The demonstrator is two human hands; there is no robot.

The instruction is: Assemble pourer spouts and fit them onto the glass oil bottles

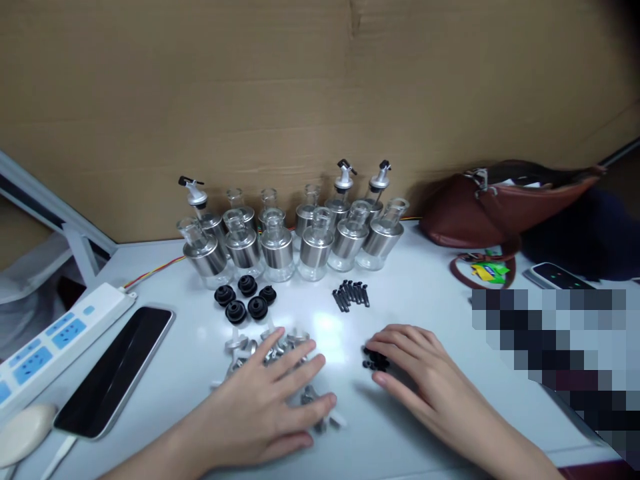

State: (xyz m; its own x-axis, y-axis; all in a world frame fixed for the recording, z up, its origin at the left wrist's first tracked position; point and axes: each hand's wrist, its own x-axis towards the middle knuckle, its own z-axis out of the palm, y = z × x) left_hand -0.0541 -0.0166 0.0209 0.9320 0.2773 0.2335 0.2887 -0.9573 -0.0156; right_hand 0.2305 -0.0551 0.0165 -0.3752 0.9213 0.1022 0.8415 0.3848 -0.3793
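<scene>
My left hand (273,407) is spread, palm down, over a loose pile of silver metal pourer parts (237,341), hiding part of it. Curved over a small heap of black parts (379,361) is my right hand (413,360), its thumb and fingers apart around them. Several black round stoppers (257,307) sit beyond my left hand. A row of thin black pieces (352,294) lies to their right. Behind stand two rows of glass bottles with metal bands (316,247); three at the back carry silver pourers with black flaps (345,175).
On the left are a white power strip (63,337), a phone (115,370) and a white rounded object (27,433). A brown leather bag (465,210) and a black device (560,275) are on the right. Cardboard (250,100) stands behind the bottles.
</scene>
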